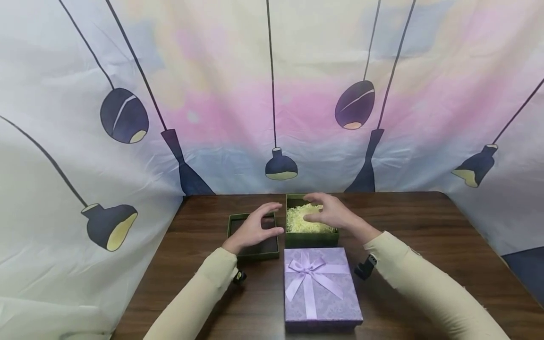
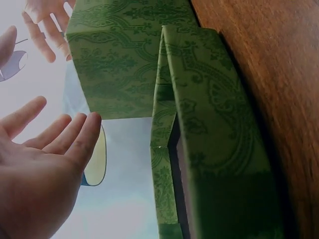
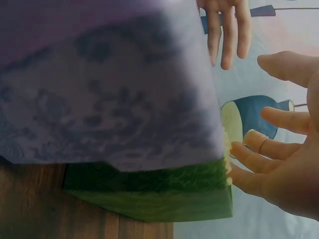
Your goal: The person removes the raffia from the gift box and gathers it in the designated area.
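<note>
"What is the left hand (image 1: 255,225) doing?"

"It hovers over the shallow green lid (image 1: 260,256), fingers extended with a slight bend and the thumb held well apart. There is nothing in its grasp."

"And the right hand (image 1: 335,213)?"

"Spread much the same way, palm turned toward the other hand, thumb apart from the fingers, and holding nothing. It is above the deep green box (image 1: 312,240). Whether a fingertip brushes anything there, I cannot tell."

"What does that box contain?"

"Pale yellow shredded filler (image 1: 303,222), heaped across its inside. The box stands uncovered on the wooden table (image 1: 408,226), near the far edge."

"Where is the lid, exactly?"

"Just beside the box, on the left, lying with its hollow side up. Its inside is dark, and the left wrist view shows a scrolling pattern on its outer wall."

"Any other container?"

"A purple gift box (image 1: 325,302), closed, on the near side of the green one and between the forearms. A lilac ribbon bow (image 1: 309,271) crosses its top. Neither hand touches it."
</note>
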A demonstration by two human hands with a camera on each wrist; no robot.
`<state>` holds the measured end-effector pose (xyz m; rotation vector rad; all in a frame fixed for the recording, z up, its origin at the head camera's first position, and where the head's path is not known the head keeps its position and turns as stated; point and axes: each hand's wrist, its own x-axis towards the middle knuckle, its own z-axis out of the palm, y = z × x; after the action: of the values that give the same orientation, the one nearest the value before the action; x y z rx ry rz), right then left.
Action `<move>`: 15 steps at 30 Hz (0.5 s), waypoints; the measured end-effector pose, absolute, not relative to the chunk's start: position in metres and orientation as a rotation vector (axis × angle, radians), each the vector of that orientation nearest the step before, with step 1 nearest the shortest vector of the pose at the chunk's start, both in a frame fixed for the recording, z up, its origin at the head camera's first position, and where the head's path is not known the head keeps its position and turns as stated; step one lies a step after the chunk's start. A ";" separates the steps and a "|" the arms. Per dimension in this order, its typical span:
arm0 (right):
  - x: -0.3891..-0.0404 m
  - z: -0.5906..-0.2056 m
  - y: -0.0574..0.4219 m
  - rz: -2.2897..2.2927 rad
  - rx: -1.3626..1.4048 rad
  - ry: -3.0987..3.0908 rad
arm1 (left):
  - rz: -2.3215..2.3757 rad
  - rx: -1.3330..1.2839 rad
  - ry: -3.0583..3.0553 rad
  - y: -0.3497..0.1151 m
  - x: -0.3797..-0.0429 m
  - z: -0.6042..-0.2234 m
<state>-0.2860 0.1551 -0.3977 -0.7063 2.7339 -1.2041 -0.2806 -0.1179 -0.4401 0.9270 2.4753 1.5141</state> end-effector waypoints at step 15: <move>-0.298 -0.409 0.159 -1.147 -0.695 2.759 | 1.547 0.871 2.460 -0.108 -0.285 -0.448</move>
<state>-0.2983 0.1588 -0.4090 -0.6948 2.7592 -1.1470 -0.2852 -0.1085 -0.4483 0.8714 2.4599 1.5466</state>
